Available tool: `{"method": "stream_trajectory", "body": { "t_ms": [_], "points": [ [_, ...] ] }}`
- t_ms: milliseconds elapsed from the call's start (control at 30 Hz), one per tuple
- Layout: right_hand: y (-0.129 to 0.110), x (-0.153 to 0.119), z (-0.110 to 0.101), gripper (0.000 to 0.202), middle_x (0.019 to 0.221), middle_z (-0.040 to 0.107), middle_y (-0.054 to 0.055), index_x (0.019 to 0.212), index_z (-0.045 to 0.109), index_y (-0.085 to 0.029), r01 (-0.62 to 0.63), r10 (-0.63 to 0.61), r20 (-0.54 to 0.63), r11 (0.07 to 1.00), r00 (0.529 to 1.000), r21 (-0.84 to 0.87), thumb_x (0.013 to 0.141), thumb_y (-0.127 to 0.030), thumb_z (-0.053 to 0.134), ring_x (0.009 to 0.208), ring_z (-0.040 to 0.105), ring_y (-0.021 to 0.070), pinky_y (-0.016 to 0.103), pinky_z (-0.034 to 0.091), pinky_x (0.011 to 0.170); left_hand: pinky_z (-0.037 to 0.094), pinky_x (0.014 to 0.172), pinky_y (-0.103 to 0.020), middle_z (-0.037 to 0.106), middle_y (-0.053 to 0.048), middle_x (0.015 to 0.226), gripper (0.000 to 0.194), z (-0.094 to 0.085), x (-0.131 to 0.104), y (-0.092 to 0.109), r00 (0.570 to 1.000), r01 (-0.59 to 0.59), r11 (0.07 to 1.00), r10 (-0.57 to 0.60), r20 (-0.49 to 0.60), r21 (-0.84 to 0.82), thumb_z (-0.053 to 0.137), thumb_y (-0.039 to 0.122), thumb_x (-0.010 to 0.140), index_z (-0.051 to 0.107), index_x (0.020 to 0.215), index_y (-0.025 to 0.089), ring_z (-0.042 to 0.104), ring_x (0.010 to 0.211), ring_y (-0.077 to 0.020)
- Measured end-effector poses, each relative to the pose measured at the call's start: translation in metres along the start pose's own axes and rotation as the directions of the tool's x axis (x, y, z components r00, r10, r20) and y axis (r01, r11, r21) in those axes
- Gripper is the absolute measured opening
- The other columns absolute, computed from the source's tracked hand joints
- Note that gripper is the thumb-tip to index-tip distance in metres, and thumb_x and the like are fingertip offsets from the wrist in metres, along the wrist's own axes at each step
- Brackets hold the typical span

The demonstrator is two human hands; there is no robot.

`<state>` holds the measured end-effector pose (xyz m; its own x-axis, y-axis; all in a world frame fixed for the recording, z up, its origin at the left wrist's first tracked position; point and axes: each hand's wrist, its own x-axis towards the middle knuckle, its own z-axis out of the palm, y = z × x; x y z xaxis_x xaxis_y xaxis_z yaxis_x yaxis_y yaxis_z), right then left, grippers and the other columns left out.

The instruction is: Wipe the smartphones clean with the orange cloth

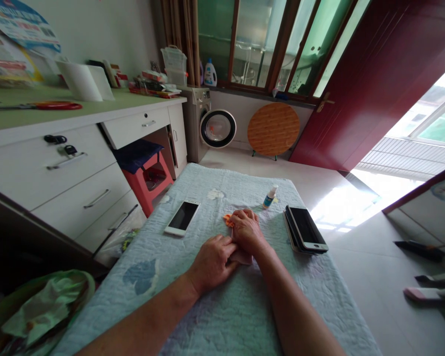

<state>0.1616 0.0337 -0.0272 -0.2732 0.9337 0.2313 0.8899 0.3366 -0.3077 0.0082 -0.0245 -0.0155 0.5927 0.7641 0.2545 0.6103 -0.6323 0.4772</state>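
Note:
My left hand [214, 261] is closed on the near left edge of a flat pinkish phone [242, 256], most of which is hidden under my hands. Bunched under the fingers of my right hand [246, 231] is an orange cloth [228, 220], pressed onto the phone's far part. A white phone [183, 217] with a dark screen lies to the left on the quilted cover. Beyond my right hand a small spray bottle [270, 197] with a blue label stands upright. To the right lies a stack of phones [307, 230], a white-framed one on top.
The pale blue quilted cover [215, 316] spreads under everything. At the left are a drawer desk [65, 165], a red stool [148, 178] and a green bin [85, 287]. A washing machine [197, 118] with its door open and a round wooden table [273, 129] stand beyond.

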Motion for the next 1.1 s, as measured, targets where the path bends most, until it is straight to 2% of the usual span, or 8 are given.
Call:
{"method": "stream_trajectory", "body": {
  "t_ms": [200, 333, 467, 700, 900, 1000, 1100],
  "points": [
    [-0.004, -0.008, -0.002, 0.015, 0.113, 0.058, 0.002, 0.086, 0.074, -0.031, 0.032, -0.033, 0.011, 0.999, 0.999, 0.038, 0.088, -0.03, 0.059, 0.11, 0.038, 0.0229, 0.038, 0.026, 0.097, 0.047, 0.084, -0.039, 0.067, -0.006, 0.102, 0.03, -0.002, 0.002, 0.003, 0.999, -0.016, 0.999, 0.014, -0.035, -0.052, 0.061, 0.048, 0.088, 0.067, 0.102, 0.023, 0.059, 0.097, -0.0267],
    [-0.004, -0.013, -0.006, 0.016, 0.116, 0.057, 0.001, 0.087, 0.075, -0.031, 0.058, -0.066, 0.085, 0.994, 0.994, 0.093, 0.086, -0.027, 0.06, 0.111, 0.038, 0.0218, 0.037, 0.027, 0.097, 0.047, 0.088, -0.038, 0.067, -0.007, 0.107, 0.037, -0.004, 0.002, 0.004, 0.998, -0.028, 0.995, 0.022, -0.066, -0.093, 0.059, 0.055, 0.087, 0.068, 0.105, 0.022, 0.059, 0.104, -0.0271],
    [-0.002, -0.013, -0.011, 0.022, 0.121, 0.057, 0.001, 0.09, 0.075, -0.032, 0.06, -0.072, 0.132, 0.993, 0.989, 0.097, 0.087, -0.023, 0.056, 0.115, 0.037, 0.022, 0.038, 0.026, 0.099, 0.046, 0.09, -0.038, 0.066, -0.007, 0.108, 0.035, -0.004, 0.002, 0.004, 0.998, -0.031, 0.995, 0.025, -0.062, -0.095, 0.059, 0.052, 0.088, 0.068, 0.103, 0.022, 0.058, 0.106, -0.0267],
    [-0.001, -0.005, -0.004, 0.021, 0.133, 0.05, 0.002, 0.096, 0.075, -0.035, -0.082, 0.083, -0.01, 0.997, 0.997, 0.003, 0.085, -0.029, 0.059, 0.122, 0.034, 0.0261, 0.04, 0.024, 0.103, 0.046, 0.084, -0.038, 0.066, -0.005, 0.098, 0.018, 0.0, -0.001, 0.003, 1.0, 0.003, 1.0, -0.003, -0.024, 0.011, 0.062, 0.033, 0.088, 0.067, 0.101, 0.021, 0.059, 0.093, -0.0246],
    [-0.001, 0.001, -0.006, 0.03, 0.139, 0.045, 0.004, 0.112, 0.07, -0.036, -0.149, 0.149, -0.007, 0.988, 0.989, -0.044, 0.094, -0.032, 0.047, 0.123, 0.035, 0.0266, 0.04, 0.027, 0.101, 0.046, 0.079, -0.035, 0.064, -0.004, 0.093, 0.011, -0.004, -0.001, 0.006, 1.0, 0.021, 0.997, -0.022, 0.011, 0.072, 0.065, 0.028, 0.084, 0.065, 0.092, 0.02, 0.057, 0.089, -0.0235],
    [0.0, 0.001, -0.006, 0.03, 0.138, 0.046, 0.004, 0.114, 0.069, -0.036, -0.144, 0.144, -0.012, 0.988, 0.99, -0.048, 0.093, -0.031, 0.047, 0.123, 0.035, 0.0263, 0.039, 0.028, 0.1, 0.046, 0.079, -0.034, 0.064, -0.004, 0.093, 0.011, -0.004, -0.001, 0.006, 1.0, 0.02, 0.997, -0.021, 0.01, 0.075, 0.066, 0.028, 0.083, 0.065, 0.091, 0.02, 0.057, 0.089, -0.023],
    [0.0, -0.001, -0.003, 0.028, 0.137, 0.048, 0.003, 0.108, 0.072, -0.035, -0.113, 0.112, -0.024, 0.993, 0.993, -0.03, 0.093, -0.03, 0.049, 0.123, 0.034, 0.0258, 0.039, 0.026, 0.102, 0.046, 0.079, -0.034, 0.065, -0.004, 0.092, 0.013, -0.002, -0.001, 0.005, 1.0, 0.019, 0.998, -0.019, -0.003, 0.06, 0.065, 0.031, 0.085, 0.065, 0.093, 0.021, 0.058, 0.089, -0.0231]
  ]
}}
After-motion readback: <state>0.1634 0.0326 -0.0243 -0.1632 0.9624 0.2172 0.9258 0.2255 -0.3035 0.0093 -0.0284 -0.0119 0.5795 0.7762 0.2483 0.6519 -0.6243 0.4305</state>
